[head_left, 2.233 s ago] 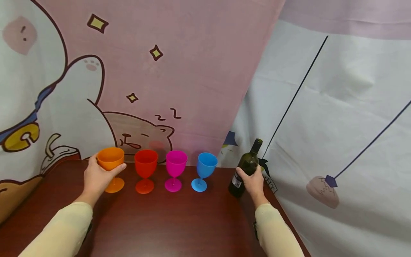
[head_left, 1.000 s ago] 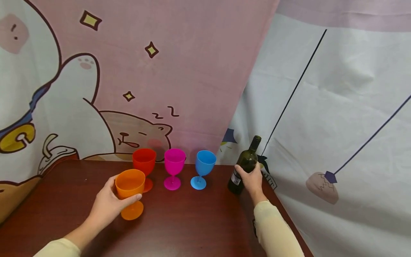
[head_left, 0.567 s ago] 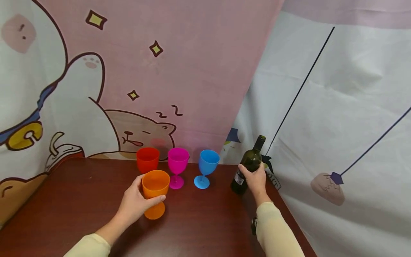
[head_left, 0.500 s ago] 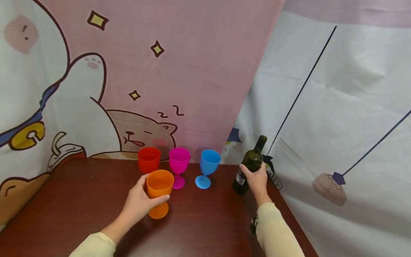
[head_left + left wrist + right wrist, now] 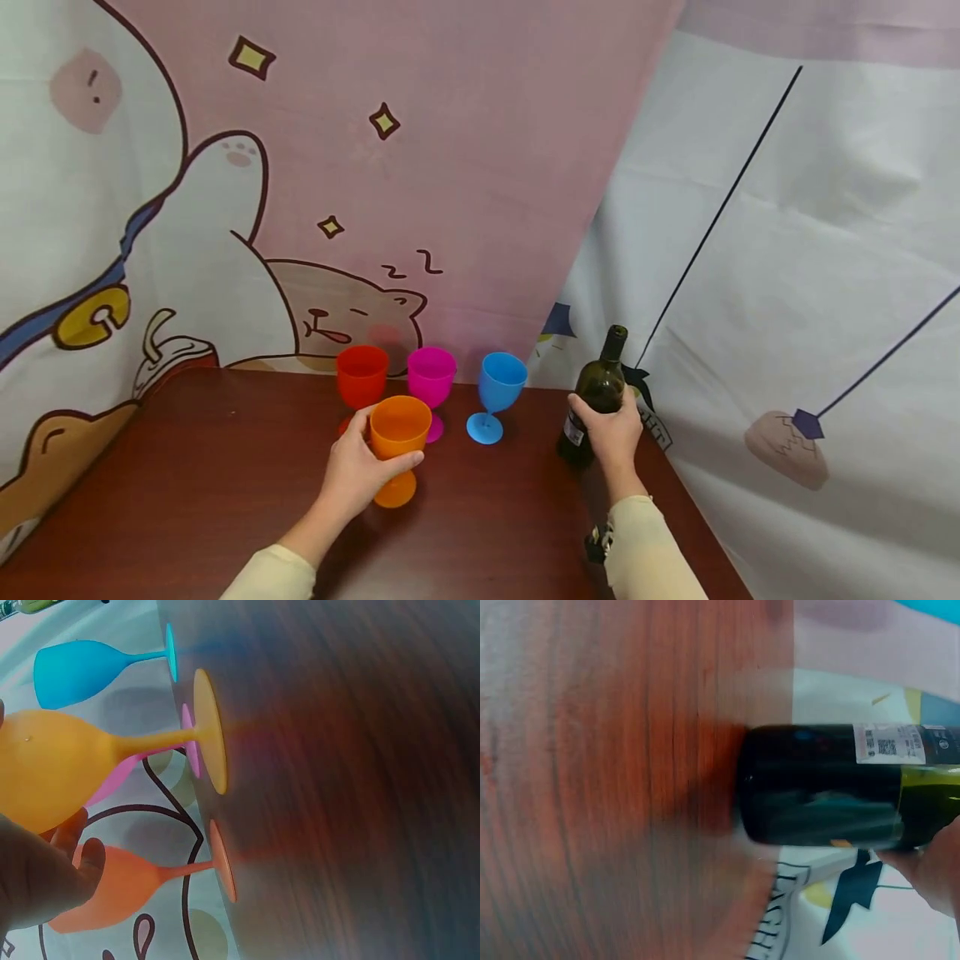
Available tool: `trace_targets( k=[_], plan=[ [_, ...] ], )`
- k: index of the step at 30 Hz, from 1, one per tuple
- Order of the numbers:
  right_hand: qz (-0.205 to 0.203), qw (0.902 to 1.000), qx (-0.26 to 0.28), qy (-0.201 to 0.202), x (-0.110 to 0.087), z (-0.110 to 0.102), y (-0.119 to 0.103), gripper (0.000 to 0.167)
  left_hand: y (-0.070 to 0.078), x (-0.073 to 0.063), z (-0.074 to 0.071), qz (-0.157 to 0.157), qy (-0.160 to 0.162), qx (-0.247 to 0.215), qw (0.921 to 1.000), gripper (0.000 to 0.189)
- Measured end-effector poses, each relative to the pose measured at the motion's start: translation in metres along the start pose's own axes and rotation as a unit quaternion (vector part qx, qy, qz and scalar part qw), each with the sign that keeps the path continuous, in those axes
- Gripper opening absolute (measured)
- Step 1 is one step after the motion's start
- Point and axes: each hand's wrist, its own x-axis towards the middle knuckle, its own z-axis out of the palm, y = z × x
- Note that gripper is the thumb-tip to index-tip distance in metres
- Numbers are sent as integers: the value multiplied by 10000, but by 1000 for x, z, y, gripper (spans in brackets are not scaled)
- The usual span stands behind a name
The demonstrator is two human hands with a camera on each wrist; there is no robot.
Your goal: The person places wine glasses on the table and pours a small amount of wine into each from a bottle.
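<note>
My left hand (image 5: 358, 465) grips an orange goblet (image 5: 400, 429) round its bowl, thumb toward me. The goblet is upright; whether its foot touches the table I cannot tell. Behind it stand a red goblet (image 5: 362, 375) and a magenta goblet (image 5: 432, 375), their lower parts partly covered by the orange one and my hand. A blue goblet (image 5: 501, 382) stands to their right. At the right my right hand (image 5: 617, 427) holds a dark green wine bottle (image 5: 600, 387) round its body. In the right wrist view the bottle's label (image 5: 891, 744) shows.
The brown wooden table (image 5: 247, 475) reaches back to a printed cloth (image 5: 480, 183) with cartoon animals. A white cloth (image 5: 787, 333) hangs along the table's right edge, close to the bottle.
My left hand has carried the orange goblet from the left end of the row toward me and rightward, in front of the red and magenta ones. My right hand keeps holding the bottle.
</note>
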Motion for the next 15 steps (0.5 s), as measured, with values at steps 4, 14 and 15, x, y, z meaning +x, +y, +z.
trace_targets(
  k=[4, 14, 15],
  plan=[
    [-430, 9989, -164, -12, -11, -4, -9, 84, 2, 0, 4, 4, 44, 50, 10000, 91],
    [-2103, 9752, -548, -421, -37, -21, -66, 87, 2, 0, 6, -72, -31, 2, 10000, 91],
    [-2322, 9697, -577, -487, -39, -21, -72, 88, 2, 1, 6, -64, -21, -3, 10000, 91]
  ],
)
